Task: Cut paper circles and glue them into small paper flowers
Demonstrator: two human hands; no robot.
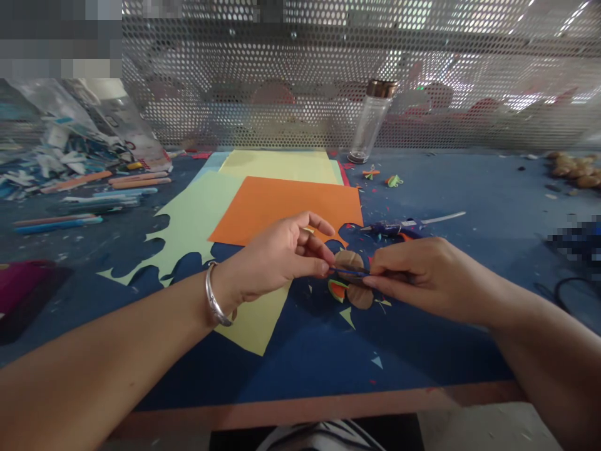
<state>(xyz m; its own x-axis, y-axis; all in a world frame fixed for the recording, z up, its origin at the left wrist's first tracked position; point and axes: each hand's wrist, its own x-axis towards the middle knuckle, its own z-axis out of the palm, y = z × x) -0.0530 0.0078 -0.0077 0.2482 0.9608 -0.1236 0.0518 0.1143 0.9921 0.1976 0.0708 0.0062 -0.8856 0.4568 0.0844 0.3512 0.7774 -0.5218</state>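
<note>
My left hand, with a silver bangle at the wrist, pinches one end of a thin blue piece between thumb and fingertip. The closed fingers of my right hand grip its other end. It shows almost edge-on, so I cannot tell whether it is folded paper or a strip. Just behind and below it lie two round brown discs. Beside them is a small green and orange folded paper piece. A glue gun rests beyond my right hand.
Orange paper and cut green paper lie stacked ahead. A glass bottle stands by the perforated metal screen. Coloured sticks are at left, small folded papers at back right. Scraps dot the blue tabletop.
</note>
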